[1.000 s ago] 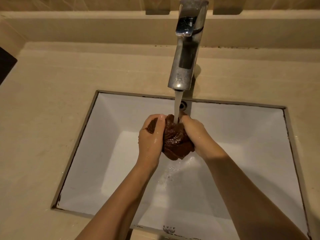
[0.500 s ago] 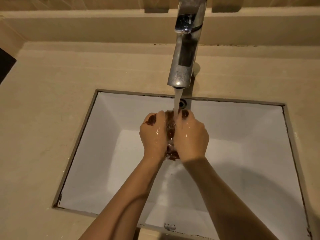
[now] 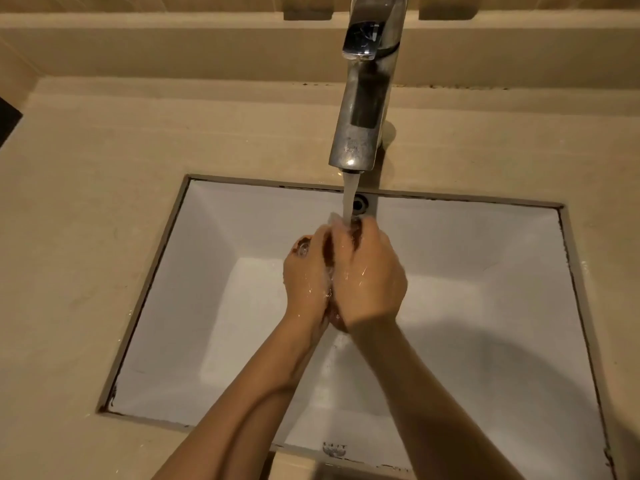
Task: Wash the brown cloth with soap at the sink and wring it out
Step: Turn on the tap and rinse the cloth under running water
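Note:
The brown cloth (image 3: 304, 247) is squeezed between both my hands over the white sink (image 3: 221, 237); only small wet bits show at the top left and under my palms. My left hand (image 3: 306, 278) is closed on it from the left. My right hand (image 3: 369, 277) lies over it from the right, fingers wrapped across the top. A stream of water (image 3: 349, 195) from the chrome tap (image 3: 360, 109) lands on my fingers. No soap is visible.
A beige stone counter (image 3: 86, 237) surrounds the rectangular basin, with a raised ledge (image 3: 173, 50) behind it. The overflow hole (image 3: 360, 204) sits in the basin's back wall behind the stream.
My hands have closed together over the cloth, which showed as a bunched lump a second ago. The right hand has slid further over the top. Water keeps running.

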